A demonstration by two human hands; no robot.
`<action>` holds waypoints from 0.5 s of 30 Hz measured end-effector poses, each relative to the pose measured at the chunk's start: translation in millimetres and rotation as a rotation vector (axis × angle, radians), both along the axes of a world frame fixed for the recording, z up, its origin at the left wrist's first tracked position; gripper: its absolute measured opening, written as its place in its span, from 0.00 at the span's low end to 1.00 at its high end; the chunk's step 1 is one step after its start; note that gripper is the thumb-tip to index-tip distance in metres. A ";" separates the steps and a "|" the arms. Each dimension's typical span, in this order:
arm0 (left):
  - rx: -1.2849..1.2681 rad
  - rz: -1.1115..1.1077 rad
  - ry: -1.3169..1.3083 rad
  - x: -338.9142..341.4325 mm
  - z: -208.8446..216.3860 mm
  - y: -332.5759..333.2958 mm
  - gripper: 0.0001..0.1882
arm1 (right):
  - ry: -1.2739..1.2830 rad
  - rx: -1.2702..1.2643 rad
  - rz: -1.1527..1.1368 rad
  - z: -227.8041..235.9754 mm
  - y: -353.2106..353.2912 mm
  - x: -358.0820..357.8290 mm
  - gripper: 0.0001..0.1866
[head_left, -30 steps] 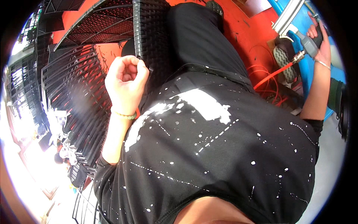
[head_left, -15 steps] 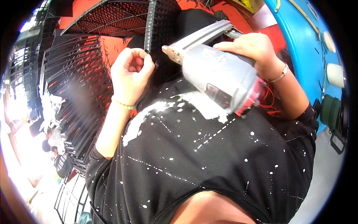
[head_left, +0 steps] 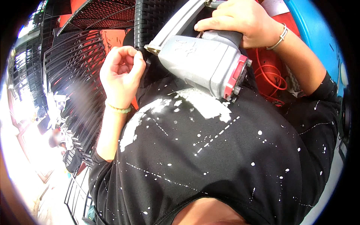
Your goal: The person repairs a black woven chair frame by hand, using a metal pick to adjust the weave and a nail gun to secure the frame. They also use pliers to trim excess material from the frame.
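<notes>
My right hand [head_left: 243, 22] is wrapped round the handle of a grey pneumatic staple gun [head_left: 198, 62] with a red end cap. The gun's nose touches or nearly touches the lower end of a black woven rattan edge [head_left: 146, 22]. Close beside that nose, my left hand [head_left: 122, 71] is closed with thumb and forefinger pinched together. A short dark strip shows just past its fingertips; whether the pinch holds it, I cannot tell. The woven edge belongs to a black wicker furniture piece [head_left: 101, 18] across my lap.
Black loose rattan strands or slats [head_left: 71, 71] fan out on the left. A red hose [head_left: 272, 77] trails below my right wrist. A blue tabletop [head_left: 318, 33] curves along the right. A black wire frame [head_left: 77, 195] stands at lower left.
The staple gun has moved left and slightly up, its nose now by the woven edge and my left fingertips. My left hand, still pinched, has shifted slightly left.
</notes>
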State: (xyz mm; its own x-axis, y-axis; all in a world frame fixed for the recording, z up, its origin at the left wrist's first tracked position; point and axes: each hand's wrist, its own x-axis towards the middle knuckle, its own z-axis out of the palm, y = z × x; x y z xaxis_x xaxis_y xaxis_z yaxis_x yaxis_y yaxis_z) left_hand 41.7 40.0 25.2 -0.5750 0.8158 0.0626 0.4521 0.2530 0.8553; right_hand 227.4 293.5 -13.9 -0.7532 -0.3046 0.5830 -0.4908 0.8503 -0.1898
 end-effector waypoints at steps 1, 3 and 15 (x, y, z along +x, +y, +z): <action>-0.001 0.006 0.005 -0.1 -0.4 -1.1 0.05 | 0.009 0.064 0.007 4.9 0.1 -1.1 0.20; 0.004 0.011 0.003 0.0 9.1 1.0 0.05 | 0.008 0.017 0.033 13.4 3.5 -5.8 0.20; 0.012 -0.010 -0.020 0.2 27.1 3.1 0.04 | -0.003 0.140 0.081 39.4 17.2 -14.9 0.21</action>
State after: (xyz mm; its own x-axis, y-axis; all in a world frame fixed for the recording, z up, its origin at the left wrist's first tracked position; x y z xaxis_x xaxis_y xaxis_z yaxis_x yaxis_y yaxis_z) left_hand 42.0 43.1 52.3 -0.5682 0.8206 0.0609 0.4373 0.2384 0.8671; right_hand 212.4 310.7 25.6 -0.7246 -0.4427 0.5282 -0.5584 0.8263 -0.0735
